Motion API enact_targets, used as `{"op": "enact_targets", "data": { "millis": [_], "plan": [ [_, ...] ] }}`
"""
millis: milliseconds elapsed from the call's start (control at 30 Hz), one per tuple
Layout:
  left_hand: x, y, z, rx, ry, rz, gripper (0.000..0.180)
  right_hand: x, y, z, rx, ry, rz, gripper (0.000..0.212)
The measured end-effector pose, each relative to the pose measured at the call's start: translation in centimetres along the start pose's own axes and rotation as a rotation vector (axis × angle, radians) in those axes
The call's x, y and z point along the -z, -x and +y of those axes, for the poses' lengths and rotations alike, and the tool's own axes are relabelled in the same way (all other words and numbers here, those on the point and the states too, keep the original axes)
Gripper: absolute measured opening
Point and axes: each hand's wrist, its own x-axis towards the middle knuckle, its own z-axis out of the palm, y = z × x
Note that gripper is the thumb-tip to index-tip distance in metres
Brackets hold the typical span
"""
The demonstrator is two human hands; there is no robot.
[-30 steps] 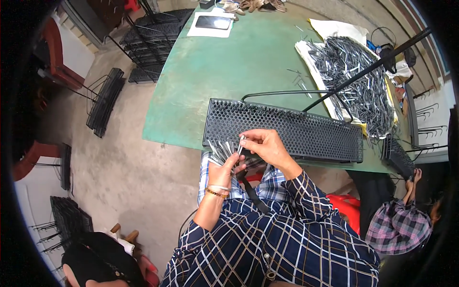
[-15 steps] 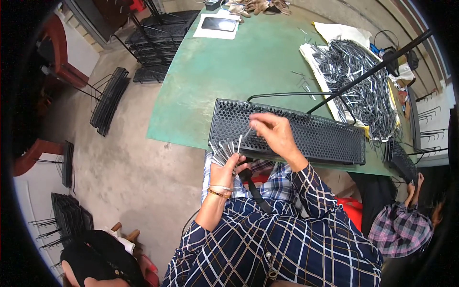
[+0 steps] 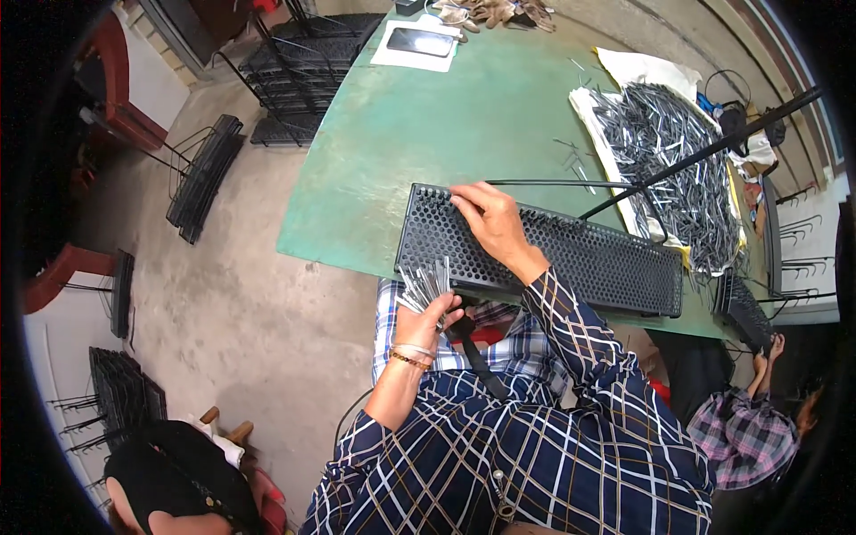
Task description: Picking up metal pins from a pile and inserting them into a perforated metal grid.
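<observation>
My left hand (image 3: 423, 321) grips a fanned bundle of thin silvery strips (image 3: 423, 285) just off the near left corner of a black perforated panel (image 3: 588, 263). The panel lies at the table's near edge, its face full of round holes. A row of dark strip ends stands up along its far edge. My right hand (image 3: 496, 228) rests on the panel's far left part, its fingertips pinched together at that row. Whatever sits between those fingertips is hidden. A bent black rod (image 3: 571, 183) runs along behind the panel.
A heap of loose strips (image 3: 669, 160) fills a white sack on the green table (image 3: 428, 116). A phone (image 3: 419, 42) and gloves (image 3: 499, 12) lie at the back. Stacked black racks (image 3: 299, 71) stand left. Co-workers sit at lower left (image 3: 183, 473) and lower right (image 3: 744, 437).
My right hand has gone from above the bundle, where it held a strip, to the panel's far edge. My left hand keeps the bundle in nearly the same place.
</observation>
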Motion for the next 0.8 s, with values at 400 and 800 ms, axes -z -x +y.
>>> {"op": "enact_targets", "data": {
  "millis": [400, 800],
  "plan": [
    [-0.4, 0.2, 0.1, -0.009, 0.013, -0.005, 0.016, -0.6, -0.3, -0.2, 0.243, 0.263, -0.016, 0.016],
    [-0.6, 0.5, 0.9, -0.032, 0.020, -0.124, 0.021, 2.1, 3.3, -4.0, -0.500, -0.475, -0.381, 0.028]
  ]
}}
